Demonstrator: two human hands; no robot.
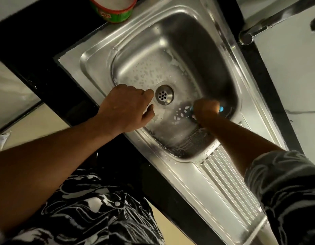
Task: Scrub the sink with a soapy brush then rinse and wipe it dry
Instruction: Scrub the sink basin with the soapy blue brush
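Note:
A stainless steel sink (186, 41) with a round drain (164, 94) fills the middle of the view, its floor streaked with white soap foam (153, 71). My right hand (206, 108) is down in the basin right of the drain, gripping a blue brush (221, 109) whose ends poke out on either side of my fist. The bristles are hidden under the hand. My left hand (125, 108) rests on the sink's near-left rim beside the drain, fingers loosely curled and holding nothing.
A ribbed draining board (229, 183) runs to the lower right. A green and red tub of white paste (112, 7) stands on the black counter (29, 41) at the back left. The chrome tap (255, 29) reaches in from the upper right.

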